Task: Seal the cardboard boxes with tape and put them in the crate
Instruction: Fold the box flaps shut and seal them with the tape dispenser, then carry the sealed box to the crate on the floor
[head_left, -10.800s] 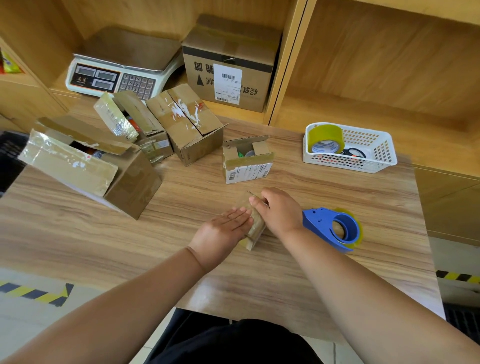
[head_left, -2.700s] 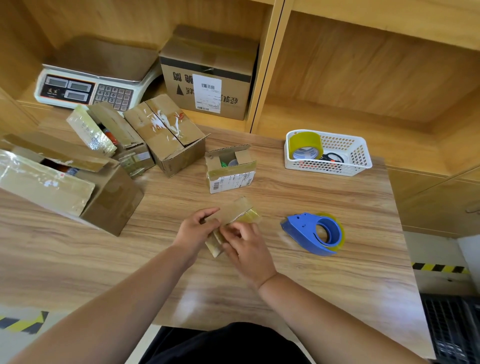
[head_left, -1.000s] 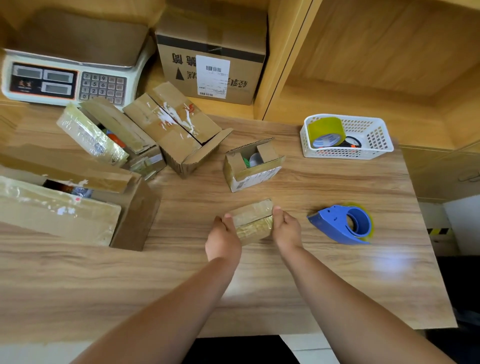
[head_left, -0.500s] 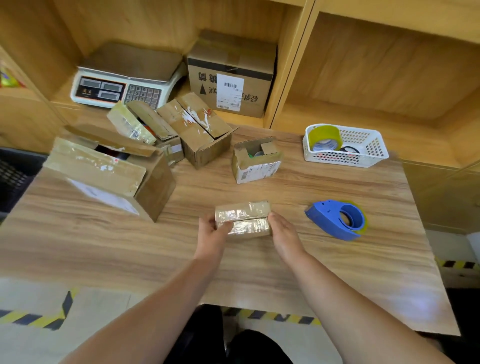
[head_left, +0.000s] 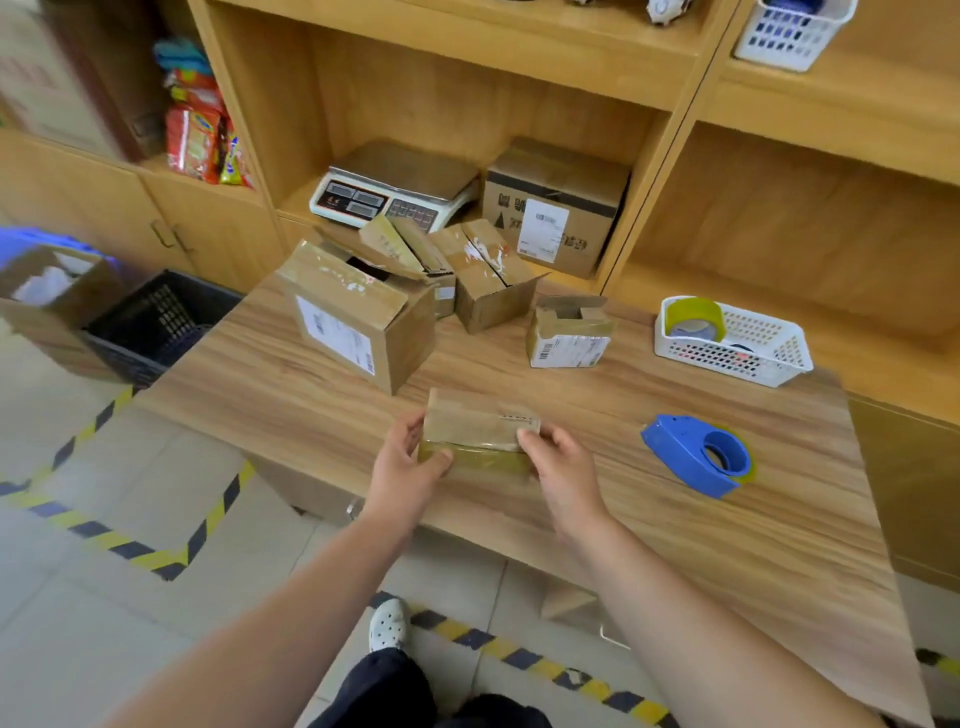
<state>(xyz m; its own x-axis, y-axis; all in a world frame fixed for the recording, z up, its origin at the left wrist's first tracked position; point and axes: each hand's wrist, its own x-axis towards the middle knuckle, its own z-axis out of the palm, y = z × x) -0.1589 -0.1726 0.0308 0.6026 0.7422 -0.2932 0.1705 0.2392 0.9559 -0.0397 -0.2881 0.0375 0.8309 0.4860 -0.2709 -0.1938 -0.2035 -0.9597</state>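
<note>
A small taped cardboard box is held just above the wooden table, between both hands. My left hand grips its left end, thumb on the front face. My right hand grips its right end. A blue tape dispenser lies on the table to the right. A dark plastic crate stands on the floor off the table's left end. Several open cardboard boxes stand behind: a large one, a middle one and a small one.
A white basket with a yellow tape roll sits at the table's far right. A scale and a sealed carton fill the shelf behind. An open box stands beside the crate. Striped floor tape runs below.
My view has swung left and pulled back, bringing the crate and floor into sight. Both hands still hold the small taped box, now lifted slightly toward the table's left front.
</note>
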